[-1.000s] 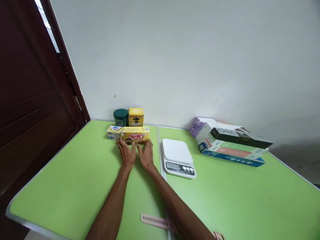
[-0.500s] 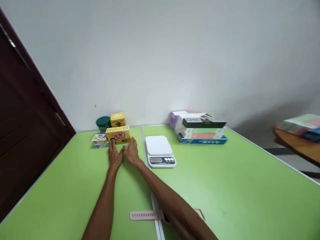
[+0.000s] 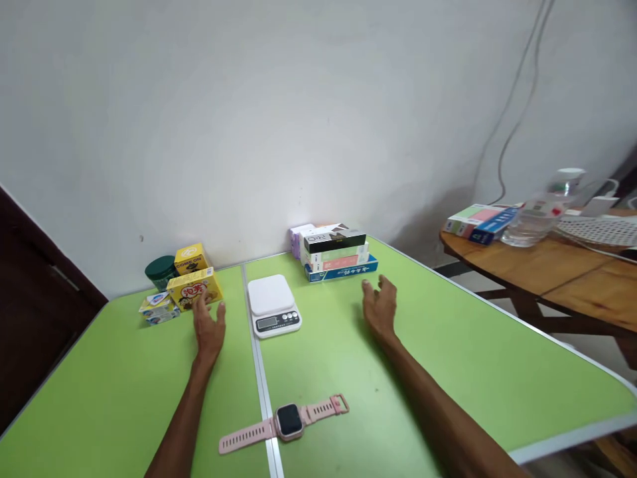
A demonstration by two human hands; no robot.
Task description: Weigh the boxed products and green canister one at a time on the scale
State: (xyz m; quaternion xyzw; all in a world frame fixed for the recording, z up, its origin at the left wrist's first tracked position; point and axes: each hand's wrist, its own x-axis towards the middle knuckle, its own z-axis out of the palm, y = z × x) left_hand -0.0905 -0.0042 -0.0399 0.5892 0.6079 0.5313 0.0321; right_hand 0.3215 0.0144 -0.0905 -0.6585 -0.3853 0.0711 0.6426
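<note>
Both hands are loosely spread and grasp nothing in the head view. Just beyond the left hand [image 3: 210, 332], a yellow printed cardboard box [image 3: 182, 291] stands grouped with a round green-lidded jar [image 3: 160, 269]; contact with the fingers is unclear. Past the right hand [image 3: 381, 311], flat cardboard boxes [image 3: 338, 257] lie stacked. Between the hands sits a white plastic scale [image 3: 270, 296]. Box and jar look closed, contents hidden.

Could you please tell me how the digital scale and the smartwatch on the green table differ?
The digital scale is white, while the smartwatch has a pink strap. The scale is a broad block with a flat plate; the watch lies stretched out, long and narrow. Both rest on the green table, with neither hand touching them.
</note>
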